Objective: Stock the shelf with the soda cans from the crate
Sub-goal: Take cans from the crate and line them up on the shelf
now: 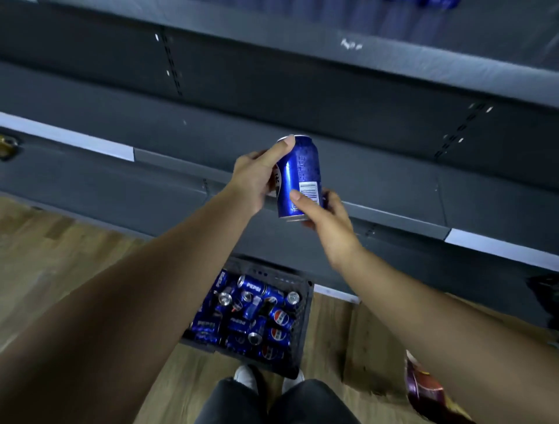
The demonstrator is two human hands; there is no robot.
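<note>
A blue soda can [299, 169] is held upright in the air in front of the grey shelves [302, 100]. My left hand [257, 178] grips its upper left side, thumb up near the rim. My right hand [326, 218] holds its lower right side, thumb across the barcode. Below on the floor, a black crate [304, 320] holds several blue soda cans [251, 314] lying jumbled. More blue cans [435, 3] show blurred on the top shelf at the upper right.
The shelf boards run diagonally across the view, with white label strips [69, 137] on their front edges. A wooden floor [60, 251] lies below. My shoes [245, 376] stand just behind the crate. A purple snack bag [423, 390] lies at the lower right.
</note>
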